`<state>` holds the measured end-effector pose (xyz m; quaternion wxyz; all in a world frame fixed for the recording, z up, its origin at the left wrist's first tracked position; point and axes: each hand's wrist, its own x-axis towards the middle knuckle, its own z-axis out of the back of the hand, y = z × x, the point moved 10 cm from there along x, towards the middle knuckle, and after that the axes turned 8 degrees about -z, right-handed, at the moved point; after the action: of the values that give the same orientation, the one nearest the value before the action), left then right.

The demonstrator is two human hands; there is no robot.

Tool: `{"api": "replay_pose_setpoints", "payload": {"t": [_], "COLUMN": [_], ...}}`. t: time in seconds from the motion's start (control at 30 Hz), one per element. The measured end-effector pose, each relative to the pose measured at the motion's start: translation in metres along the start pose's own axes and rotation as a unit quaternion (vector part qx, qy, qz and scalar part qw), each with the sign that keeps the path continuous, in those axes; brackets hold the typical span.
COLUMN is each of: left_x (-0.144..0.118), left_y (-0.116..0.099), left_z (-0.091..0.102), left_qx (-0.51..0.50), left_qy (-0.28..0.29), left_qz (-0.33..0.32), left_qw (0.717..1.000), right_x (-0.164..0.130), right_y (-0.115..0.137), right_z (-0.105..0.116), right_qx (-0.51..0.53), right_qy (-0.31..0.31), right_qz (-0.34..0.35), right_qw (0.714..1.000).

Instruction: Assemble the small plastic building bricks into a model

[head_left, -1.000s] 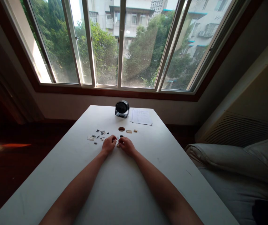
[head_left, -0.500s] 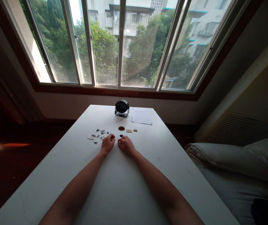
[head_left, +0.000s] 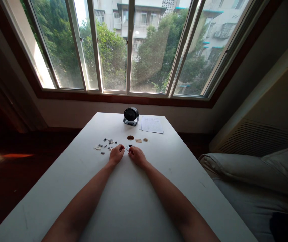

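Small round piece (head_left: 129,147) lies flat, its pointing too small to tell, on white table (head_left: 133,201) below window (head_left: 131,47), between curled left hand (head_left: 116,154) and right hand (head_left: 136,156), grip indeterminate

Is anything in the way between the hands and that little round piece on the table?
Nothing visible. The left hand and right hand rest on the white table, and the small round piece lies right at their fingertips. The other small pieces lie off to the left, and the brown disc sits farther back.
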<state>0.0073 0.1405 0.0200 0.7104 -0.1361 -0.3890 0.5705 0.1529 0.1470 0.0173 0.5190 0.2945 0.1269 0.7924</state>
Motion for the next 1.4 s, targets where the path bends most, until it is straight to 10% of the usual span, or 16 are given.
{"api": "replay_pose_setpoints", "payload": {"t": [1.4], "left_x": [-0.002], "left_y": [-0.023], "left_z": [-0.011], "left_qx": [-0.038], "left_qy": [0.073], "left_qz": [-0.04], "left_qw": [0.996], "right_x": [-0.001], "right_y": [0.006], "right_z": [0.013], "right_qx": [0.151], "right_qy": [-0.018], "right_qz": [-0.011], "right_qw": [0.988]}}
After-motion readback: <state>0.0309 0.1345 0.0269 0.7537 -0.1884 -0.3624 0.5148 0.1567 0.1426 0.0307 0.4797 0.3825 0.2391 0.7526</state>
